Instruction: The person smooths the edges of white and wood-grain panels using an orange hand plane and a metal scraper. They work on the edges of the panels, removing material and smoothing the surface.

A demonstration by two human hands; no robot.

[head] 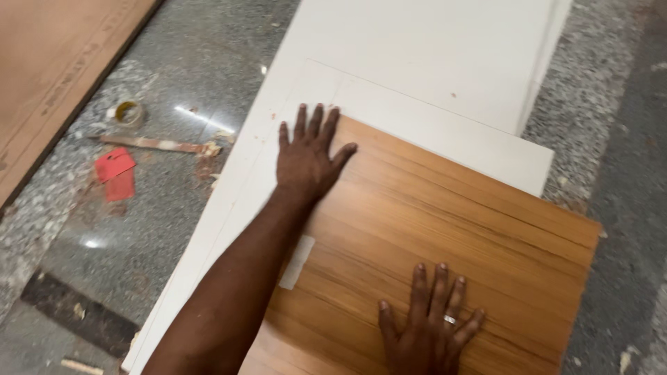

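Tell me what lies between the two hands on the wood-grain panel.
In the head view, only bare wood-grain panel lies between the left hand and right hand; a strip of pale tape sits off beside the left forearm.

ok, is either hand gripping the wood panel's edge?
No: the left hand and right hand both lie flat, fingers spread, on top of the wood panel.

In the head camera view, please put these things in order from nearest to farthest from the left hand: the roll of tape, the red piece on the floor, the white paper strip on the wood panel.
From the left hand:
1. White paper strip, on the wood panel, below the hand.
2. Red piece, left on the floor.
3. Roll of tape, also left, slightly farther; these two are nearly level.
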